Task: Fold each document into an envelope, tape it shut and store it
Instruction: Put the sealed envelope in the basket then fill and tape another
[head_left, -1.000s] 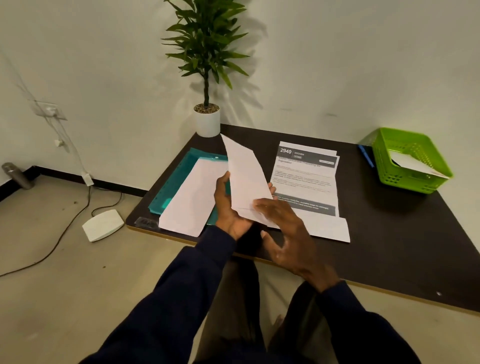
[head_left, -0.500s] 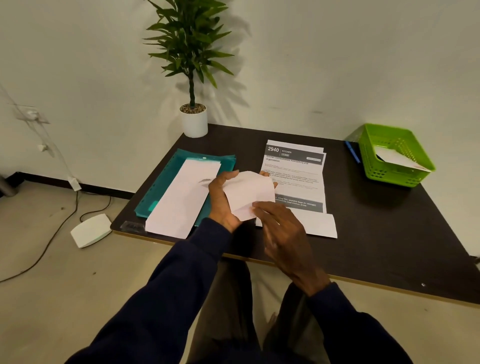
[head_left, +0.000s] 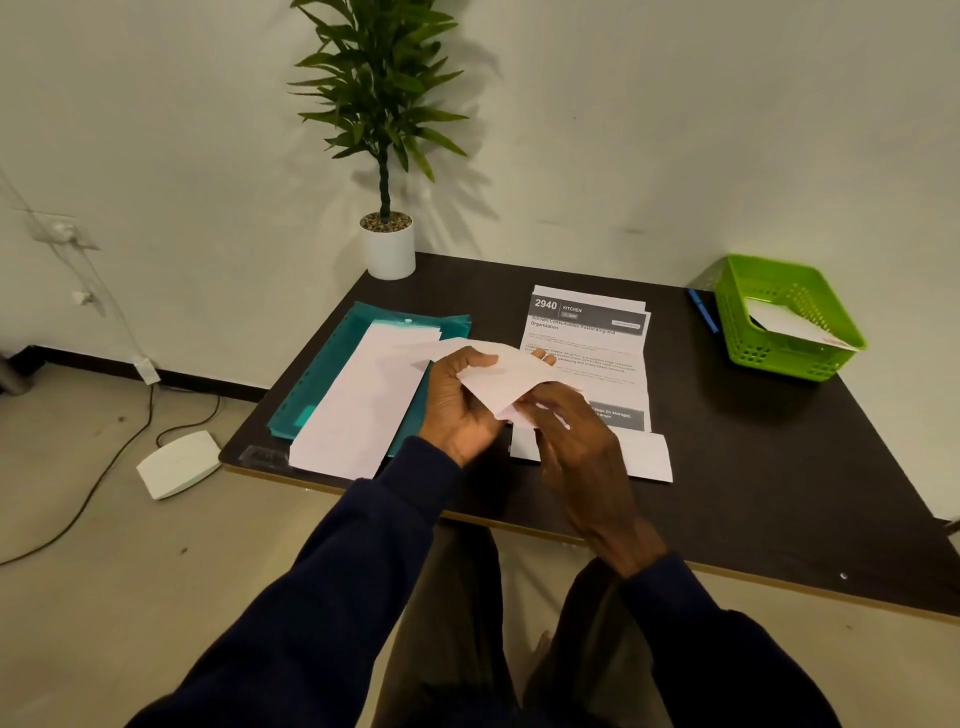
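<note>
CHANGE: folded sheet (head_left: 511, 379) now lowered, doubled over | GRIP: left hand (head_left: 457, 402) pinching its edge, right hand (head_left: 566, 431) pressing the fold | MEANING: likely creasing continues; envelopes (head_left: 363, 400) untouched

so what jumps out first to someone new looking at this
Both hands, left hand and right hand, hold a folded white paper above the dark table's near edge. A bright green plastic basket sits far right, and a leafy potted plant stands at the back.
</note>
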